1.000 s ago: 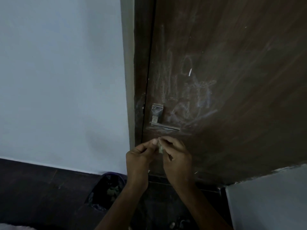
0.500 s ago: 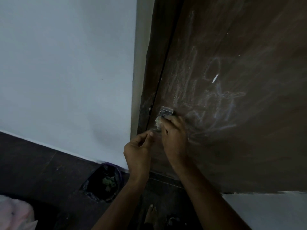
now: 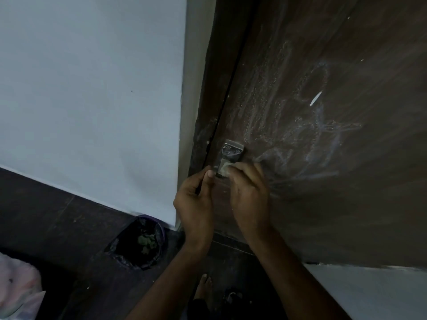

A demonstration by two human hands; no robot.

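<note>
Dim light falls on a dark brown door (image 3: 335, 204) scrawled with pale chalk marks (image 3: 307, 139), set in a frame beside a white wall (image 3: 92, 88) on the left. Low on the door's left edge sits a metal handle plate (image 3: 233, 149). Just below it a small pale wad (image 3: 223, 168), cloth or paper by the look of it, lies against the handle. The right hand (image 3: 250, 195) pinches this wad in its curled fingertips and presses it to the metal. The left hand (image 3: 196, 202) is raised just left of it with its fingers curled and the thumb near the wad's edge. Whether it grips anything I cannot tell.

This looks like the wiping of the handle hardware, with the wad placed and the rubbing under way. The next move probably calls for firm strokes across the plate and along the lever, which the right hand hides, while the left hand steadies the door or the wad.

Near the person, the floor (image 3: 57, 227) is dark. A bin with a black liner (image 3: 141, 244) stands at the foot of the wall. A bare foot (image 3: 203, 286) shows below the arms, and a pale pink bundle (image 3: 16, 287) lies at the near left corner.
</note>
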